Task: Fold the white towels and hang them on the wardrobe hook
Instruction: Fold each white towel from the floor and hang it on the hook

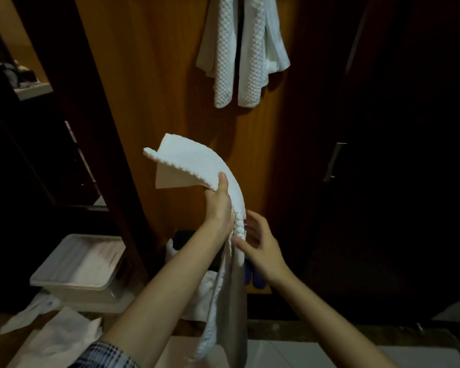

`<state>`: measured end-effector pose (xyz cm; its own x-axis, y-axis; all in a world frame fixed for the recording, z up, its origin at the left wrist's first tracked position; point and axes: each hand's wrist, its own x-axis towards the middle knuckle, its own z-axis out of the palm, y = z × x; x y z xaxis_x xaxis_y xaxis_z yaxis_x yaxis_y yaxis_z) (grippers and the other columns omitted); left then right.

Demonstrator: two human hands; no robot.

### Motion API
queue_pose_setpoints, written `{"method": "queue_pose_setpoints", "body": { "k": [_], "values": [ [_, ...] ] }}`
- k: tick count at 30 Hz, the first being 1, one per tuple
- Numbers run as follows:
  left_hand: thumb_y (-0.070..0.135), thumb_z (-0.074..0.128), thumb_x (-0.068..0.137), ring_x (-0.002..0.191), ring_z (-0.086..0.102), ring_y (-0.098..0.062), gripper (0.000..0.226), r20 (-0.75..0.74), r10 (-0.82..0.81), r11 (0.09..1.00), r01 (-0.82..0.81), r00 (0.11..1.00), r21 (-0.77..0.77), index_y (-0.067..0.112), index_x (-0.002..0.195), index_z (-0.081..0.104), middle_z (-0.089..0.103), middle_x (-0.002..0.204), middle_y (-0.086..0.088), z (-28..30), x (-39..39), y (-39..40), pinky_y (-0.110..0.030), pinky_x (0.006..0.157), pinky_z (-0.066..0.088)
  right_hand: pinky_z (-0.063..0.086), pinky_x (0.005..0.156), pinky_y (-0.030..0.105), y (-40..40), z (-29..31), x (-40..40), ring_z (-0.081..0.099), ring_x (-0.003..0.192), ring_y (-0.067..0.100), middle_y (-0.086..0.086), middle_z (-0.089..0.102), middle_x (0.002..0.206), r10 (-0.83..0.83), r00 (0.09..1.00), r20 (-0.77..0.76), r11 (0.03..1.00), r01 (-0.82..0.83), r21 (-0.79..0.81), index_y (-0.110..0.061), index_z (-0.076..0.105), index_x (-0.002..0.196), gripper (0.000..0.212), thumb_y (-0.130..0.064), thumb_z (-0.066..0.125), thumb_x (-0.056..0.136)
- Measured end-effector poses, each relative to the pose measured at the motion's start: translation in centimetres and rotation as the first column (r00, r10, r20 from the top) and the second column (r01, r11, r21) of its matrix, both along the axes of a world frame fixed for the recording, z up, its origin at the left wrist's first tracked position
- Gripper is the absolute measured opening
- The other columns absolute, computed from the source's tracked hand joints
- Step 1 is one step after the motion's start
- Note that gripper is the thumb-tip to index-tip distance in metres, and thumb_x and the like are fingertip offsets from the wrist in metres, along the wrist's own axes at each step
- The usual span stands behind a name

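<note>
- Your towel (197,162) arcs through mid-frame, its free corner curling toward the left, well below the hung towels (239,49) at the top centre.
- Bare orange door (149,75) lies between them.
- Your left hand (219,205) pinches the towel's edge, thumb on top.
- Your right hand (258,241) is spread, fingertips touching the hanging part.
- The hook is cut off by the top edge; the right side is too dark to read.
- The towel is white, bumpy-woven and doubled over.
- A bin (83,264) sits lower left.
</note>
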<state>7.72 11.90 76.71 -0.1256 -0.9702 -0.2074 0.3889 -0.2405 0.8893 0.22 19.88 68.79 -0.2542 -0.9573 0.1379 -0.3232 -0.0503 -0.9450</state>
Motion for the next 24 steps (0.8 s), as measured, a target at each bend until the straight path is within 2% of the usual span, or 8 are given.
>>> {"method": "queue_pose_setpoints", "body": {
  "k": [3, 6, 9, 11, 13, 16, 20, 24],
  "values": [
    [0.045, 0.042, 0.096, 0.134, 0.037, -0.027, 0.054, 0.062, 0.039, 0.998, -0.035, 0.997, -0.059, 0.022, 0.143, 0.027, 0.036, 0.147, -0.003, 0.8, -0.4, -0.2, -0.045, 0.111, 0.032, 0.047, 0.097, 0.031, 0.6, -0.4, 1.5, 0.050, 0.117, 0.008, -0.005, 0.054, 0.122, -0.225, 0.960, -0.169, 0.956, 0.184, -0.227, -0.014, 0.053, 0.105, 0.028, -0.016, 0.069, 0.082],
    [0.045, 0.040, 0.097, 0.134, 0.036, -0.026, 0.056, 0.112, 0.098, 0.991, -0.086, 0.989, -0.105, 0.017, 0.143, 0.025, 0.036, 0.147, -0.006, 2.2, -0.9, -0.3, -0.036, 0.107, 0.033, 0.040, 0.100, 0.027, 0.7, -1.5, 2.9, 0.039, 0.128, 0.010, -0.002, 0.045, 0.135, -0.237, 0.922, -0.308, 0.963, 0.181, -0.199, -0.016, 0.064, 0.086, 0.008, -0.015, 0.070, 0.082],
    [0.040, 0.040, 0.098, 0.129, 0.041, -0.025, 0.052, 0.149, 0.185, 0.971, -0.158, 0.971, -0.180, 0.007, 0.138, 0.031, 0.042, 0.140, -0.010, 4.0, -1.5, -0.3, -0.028, 0.094, 0.035, 0.040, 0.094, 0.019, 0.5, -2.6, 3.7, 0.041, 0.127, 0.012, -0.003, 0.042, 0.137, -0.221, 0.938, -0.268, 0.974, 0.201, -0.101, -0.020, 0.069, 0.101, 0.017, -0.017, 0.068, 0.084],
    [0.038, 0.041, 0.099, 0.129, 0.041, -0.025, 0.051, 0.161, 0.228, 0.955, -0.188, 0.960, -0.230, 0.005, 0.137, 0.032, 0.043, 0.139, -0.011, 5.2, -2.0, -0.3, -0.029, 0.097, 0.035, 0.046, 0.095, 0.023, 0.3, -2.7, 4.3, 0.046, 0.123, 0.015, -0.003, 0.043, 0.135, -0.290, 0.935, -0.206, 0.955, 0.268, -0.127, -0.018, 0.067, 0.110, 0.025, -0.012, 0.066, 0.085],
    [0.038, 0.040, 0.099, 0.135, 0.035, -0.026, 0.056, 0.157, 0.269, 0.939, -0.223, 0.950, -0.262, 0.006, 0.142, 0.025, 0.036, 0.146, -0.012, 6.2, -2.6, -0.6, -0.036, 0.110, 0.031, 0.045, 0.097, 0.027, 0.0, -2.5, 4.7, 0.046, 0.124, 0.017, -0.001, 0.042, 0.135, -0.420, 0.883, -0.208, 0.904, 0.388, -0.179, -0.017, 0.067, 0.108, 0.026, -0.009, 0.067, 0.084],
    [0.043, 0.039, 0.097, 0.137, 0.030, -0.028, 0.066, 0.210, 0.323, 0.930, -0.269, 0.923, -0.250, 0.002, 0.144, 0.019, 0.028, 0.150, -0.015, 7.6, -3.3, -1.2, -0.044, 0.112, 0.028, 0.036, 0.101, 0.030, -0.4, -2.3, 4.8, 0.040, 0.129, 0.020, 0.004, 0.039, 0.141, -0.548, 0.802, -0.237, 0.833, 0.498, -0.241, -0.018, 0.065, 0.105, 0.027, -0.009, 0.070, 0.081],
    [0.046, 0.037, 0.097, 0.134, 0.033, -0.031, 0.070, 0.220, 0.354, 0.924, -0.304, 0.909, -0.233, -0.004, 0.142, 0.020, 0.031, 0.147, -0.019, 9.3, -4.0, -1.7, -0.045, 0.110, 0.029, 0.031, 0.107, 0.034, -1.0, -2.6, 4.3, 0.031, 0.137, 0.023, 0.003, 0.031, 0.148, -0.533, 0.816, -0.225, 0.846, 0.514, -0.142, -0.021, 0.066, 0.111, 0.027, -0.019, 0.067, 0.084],
    [0.047, 0.036, 0.097, 0.131, 0.037, -0.034, 0.068, 0.211, 0.385, 0.911, -0.333, 0.899, -0.245, -0.004, 0.141, 0.023, 0.035, 0.143, -0.020, 10.6, -4.4, -1.8, -0.046, 0.108, 0.032, 0.024, 0.115, 0.039, -1.0, -3.0, 4.4, 0.020, 0.141, 0.020, 0.003, 0.026, 0.152, -0.493, 0.804, -0.332, 0.862, 0.502, -0.065, -0.020, 0.070, 0.095, 0.012, -0.027, 0.065, 0.086]
  ]
}}
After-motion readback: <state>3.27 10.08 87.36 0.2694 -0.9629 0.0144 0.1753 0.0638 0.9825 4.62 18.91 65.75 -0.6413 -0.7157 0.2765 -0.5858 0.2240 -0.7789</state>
